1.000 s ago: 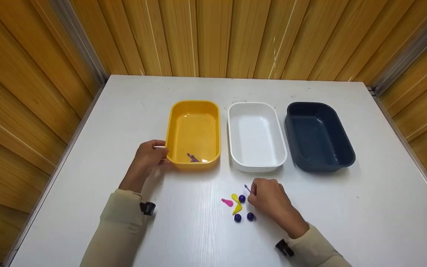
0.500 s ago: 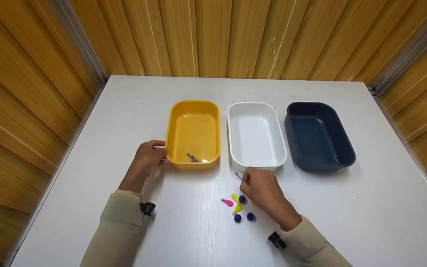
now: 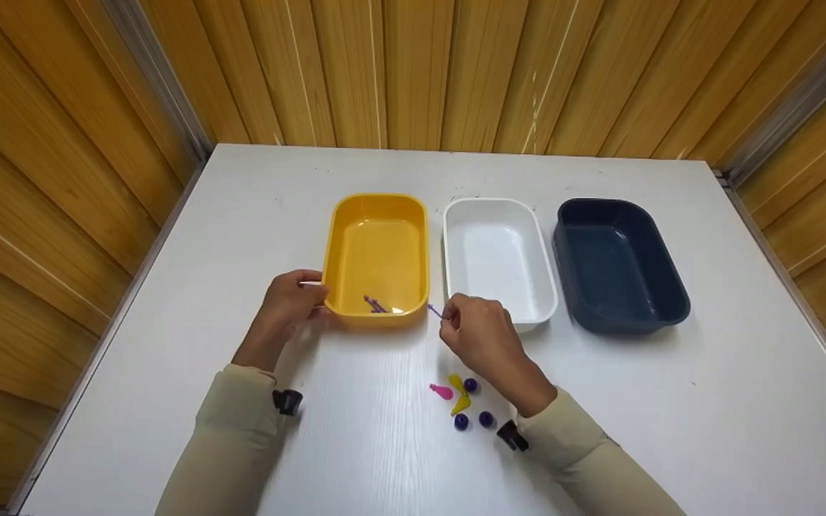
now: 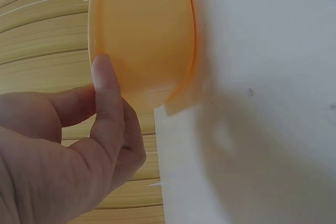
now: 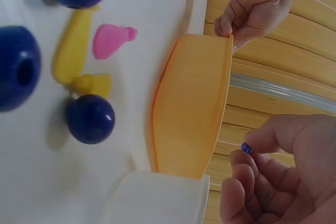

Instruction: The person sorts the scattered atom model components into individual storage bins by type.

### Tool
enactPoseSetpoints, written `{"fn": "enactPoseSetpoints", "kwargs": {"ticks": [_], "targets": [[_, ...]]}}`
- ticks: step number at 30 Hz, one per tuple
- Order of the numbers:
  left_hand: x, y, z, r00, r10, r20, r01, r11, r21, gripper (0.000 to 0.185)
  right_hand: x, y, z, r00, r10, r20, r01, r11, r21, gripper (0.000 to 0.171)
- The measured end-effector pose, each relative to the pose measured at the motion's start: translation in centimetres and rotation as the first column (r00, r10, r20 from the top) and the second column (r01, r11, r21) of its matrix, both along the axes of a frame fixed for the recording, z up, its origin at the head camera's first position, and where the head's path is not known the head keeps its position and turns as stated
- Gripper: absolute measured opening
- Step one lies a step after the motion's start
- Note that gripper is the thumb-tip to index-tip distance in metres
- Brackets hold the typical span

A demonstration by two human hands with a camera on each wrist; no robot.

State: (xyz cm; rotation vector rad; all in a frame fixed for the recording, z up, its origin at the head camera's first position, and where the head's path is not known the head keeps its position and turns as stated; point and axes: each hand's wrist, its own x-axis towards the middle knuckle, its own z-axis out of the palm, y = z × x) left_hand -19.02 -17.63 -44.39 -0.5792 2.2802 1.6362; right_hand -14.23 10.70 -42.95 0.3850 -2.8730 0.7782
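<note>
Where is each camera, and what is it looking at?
Head: sits high, looks down at the table, three tubs, both hands and sleeves.
Left wrist: behind the left hand, looks at its grip on the yellow tub.
Right wrist: by the right hand, looks past its fingers pinching a purple stick, over the beads to the yellow tub.
Shared: all three show the yellow tub; head and right wrist show the beads too.

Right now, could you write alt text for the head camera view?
A right hand pinches a small purple stick beside a yellow tray that the left hand holds by its rim. A white tray and dark blue tray stand alongside.
</note>
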Motion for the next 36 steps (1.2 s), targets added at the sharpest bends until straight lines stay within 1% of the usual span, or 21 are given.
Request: {"fn": "enactPoseSetpoints", "kwargs": {"ticks": [3,7,10,15,22,24,30,36], "targets": [[0.0,0.0,0.0,1.000,-0.002,-0.001,0.002,1.000,0.001,0.039,-0.4,-0.4,0.2,1.000,-0.012,0.017,0.012,1.000,0.012,0.006],[-0.1,0.1,0.1,1.000,-0.004,0.020,0.004,1.000,-0.018,0.039,-0.9,-0.7,0.2,1.000,-0.009,0.006,0.009,1.000,0.022,0.006],[-0.2,0.1,0.2,0.999,-0.002,0.037,0.003,1.000,-0.026,0.040,-1.2,-0.9,0.1,0.999,-0.013,0.033,0.012,1.000,0.024,0.005],[-0.3,0.1,0.2,0.999,-0.002,0.045,0.004,0.999,-0.033,0.041,-1.7,-1.3,0.2,0.997,-0.027,0.071,0.025,0.999,0.033,0.005],[-0.3,0.2,0.2,0.997,0.010,0.075,-0.006,0.999,-0.043,0.040,-2.2,-1.6,0.3,0.999,-0.016,0.037,0.014,0.998,0.055,0.006],[-0.3,0.2,0.3,0.998,0.004,0.070,-0.001,0.999,-0.044,0.041,-2.3,-1.7,0.3,0.999,-0.018,0.039,0.016,0.998,0.058,0.007],[-0.2,0.0,0.2,1.000,-0.005,0.017,0.005,1.000,-0.019,0.041,-2.6,-2.1,0.3,0.999,-0.020,0.031,0.019,0.998,0.057,0.009],[-0.3,0.1,0.1,1.000,-0.002,0.022,0.003,1.000,-0.031,0.041,-2.5,-2.3,0.6,0.996,-0.033,0.084,0.029,0.999,0.046,0.008]]}}
